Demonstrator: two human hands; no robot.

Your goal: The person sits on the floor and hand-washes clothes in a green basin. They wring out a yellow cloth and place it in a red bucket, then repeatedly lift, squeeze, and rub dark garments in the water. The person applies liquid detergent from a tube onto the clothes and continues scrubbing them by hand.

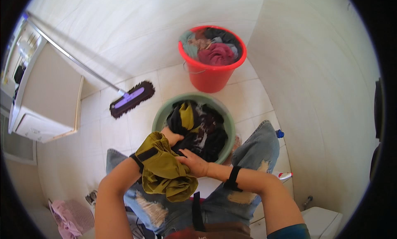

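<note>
A green basin (228,117) on the floor between my knees holds dark wet clothes (211,135) with some suds or water among them. An olive-and-black garment (165,168) hangs over the near rim, its olive part draped across my left wrist and its black part running down into the basin. My left hand (171,136) is closed on the black cloth at the basin's left side, the fingers partly hidden by fabric. My right hand (194,162) is at the near rim, its fingers closed on the same garment where olive meets black.
A red bucket (211,77) heaped with clothes stands beyond the basin. To the left a flat mop (132,99) leans by a white cabinet (49,90). A pink woven basket (74,218) sits at the lower left, and a wall (318,73) rises on the right.
</note>
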